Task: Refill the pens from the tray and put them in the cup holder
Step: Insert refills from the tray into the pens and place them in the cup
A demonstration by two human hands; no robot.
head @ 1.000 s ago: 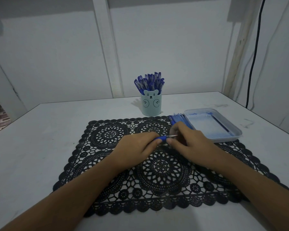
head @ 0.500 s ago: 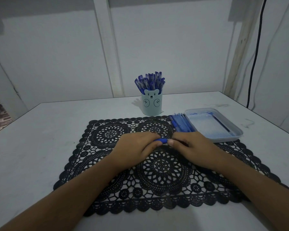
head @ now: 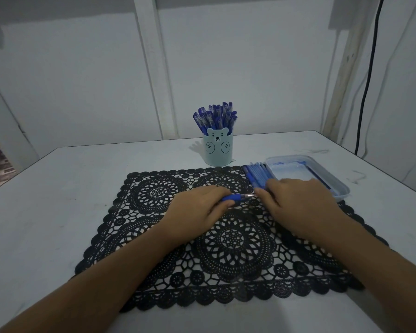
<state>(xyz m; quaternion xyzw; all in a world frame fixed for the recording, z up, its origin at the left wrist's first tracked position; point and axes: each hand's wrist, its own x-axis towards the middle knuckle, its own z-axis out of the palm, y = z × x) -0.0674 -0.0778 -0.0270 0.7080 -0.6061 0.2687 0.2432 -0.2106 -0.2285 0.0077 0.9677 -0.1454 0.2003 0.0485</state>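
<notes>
Since half a second ago the right hand (head: 303, 207) has drawn away from the pen tip and slid outward. Its fingertips now lie on the near end of the pile of pens (head: 257, 175), and I cannot tell whether they pinch one. The left hand (head: 197, 212) curls round a blue pen (head: 237, 197), metal tip pointing at the right hand across a small gap. Both hands sit low over a black lace mat (head: 233, 251) on a white table (head: 58, 200). Just beyond the right hand lies the clear tray (head: 344, 188), a dark refill (head: 320, 176) along its outer side. Beyond the left hand, past the mat's edge, stands the bear-faced cup holder (head: 217, 151), crowded with pens. Behind it rise a pale wall (head: 70, 80) and a white post (head: 154, 68); a black cable (head: 368, 80) hangs beyond the tray
</notes>
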